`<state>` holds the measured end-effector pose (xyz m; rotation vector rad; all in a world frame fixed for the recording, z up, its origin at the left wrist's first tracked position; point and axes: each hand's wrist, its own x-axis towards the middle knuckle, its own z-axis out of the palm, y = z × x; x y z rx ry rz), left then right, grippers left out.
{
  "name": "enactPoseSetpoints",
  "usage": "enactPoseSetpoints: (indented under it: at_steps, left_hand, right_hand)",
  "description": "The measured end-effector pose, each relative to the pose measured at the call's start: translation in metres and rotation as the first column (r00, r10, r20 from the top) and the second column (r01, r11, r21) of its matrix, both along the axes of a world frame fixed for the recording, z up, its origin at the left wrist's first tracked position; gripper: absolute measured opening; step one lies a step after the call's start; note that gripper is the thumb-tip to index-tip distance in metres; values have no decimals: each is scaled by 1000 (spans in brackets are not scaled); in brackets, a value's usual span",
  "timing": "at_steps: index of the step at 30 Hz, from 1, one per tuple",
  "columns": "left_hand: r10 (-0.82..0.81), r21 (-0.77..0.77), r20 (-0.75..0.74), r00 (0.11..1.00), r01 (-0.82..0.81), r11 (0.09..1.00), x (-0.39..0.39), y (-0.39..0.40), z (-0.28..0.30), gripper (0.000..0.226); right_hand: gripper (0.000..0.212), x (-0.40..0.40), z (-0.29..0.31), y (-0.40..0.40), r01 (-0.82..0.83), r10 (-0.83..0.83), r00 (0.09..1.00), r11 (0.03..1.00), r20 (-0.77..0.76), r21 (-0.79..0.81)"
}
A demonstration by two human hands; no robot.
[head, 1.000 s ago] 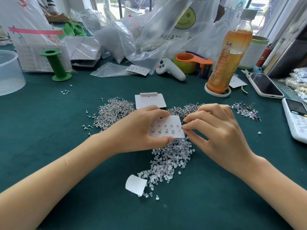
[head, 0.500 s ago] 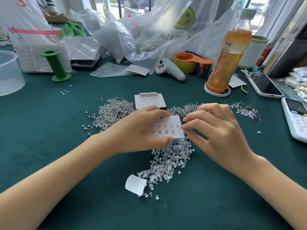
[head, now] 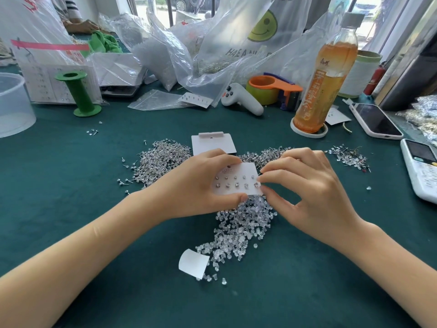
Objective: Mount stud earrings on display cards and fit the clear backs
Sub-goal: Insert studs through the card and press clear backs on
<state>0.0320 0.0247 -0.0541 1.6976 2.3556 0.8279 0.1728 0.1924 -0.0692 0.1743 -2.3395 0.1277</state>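
Well, green felt table (head: 59,185), prob. workshop.

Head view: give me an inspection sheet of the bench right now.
Surface: green cloth table.
Job's things: display card carrying two rows of studs; stud heap behind-left; clear backs heaped below it; spare card behind.
Clutter: tea bottle, tape dispenser, green spool, phone, plastic bags.
Grippers: left hand holds the card; right hand pinches at its right edge.
Cables: nothing seen.
Surroundings: windows behind.
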Motion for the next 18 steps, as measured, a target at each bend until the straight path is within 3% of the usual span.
enactPoseSetpoints:
  at_steps: [3,5,8,11,13,18]
  left_hand:
    - [3,21,3,1000,-3,1000,1,0,1,66]
    - [8,42,-3,1000,-8,999,1,0,3,68]
    - [9,64,-13,1000,-8,998,4,-1,4,69]
    - [-2,77,-18,1000,3,997,6,-1,5,69]
    - [-7,75,-25,1000,9,997,6,-1,5,69]
    - [-30,63,-33,999,32,998,8,-1,4,67]
  right_hand:
    - [19,2,5,-4,58,-44,998,943,48,-328]
    - [26,3,10,-6,127,-55,988,808,141,-576]
    - [43,1,15,-8,195,79,956,547,282,-814]
    - [51,-1,17,-11,273,263,900,281,348,-920]
    - [50,-3,18,-14,337,335,865,167,375,-927]
    - [42,-3,18,-17,365,394,838,108,377,-925]
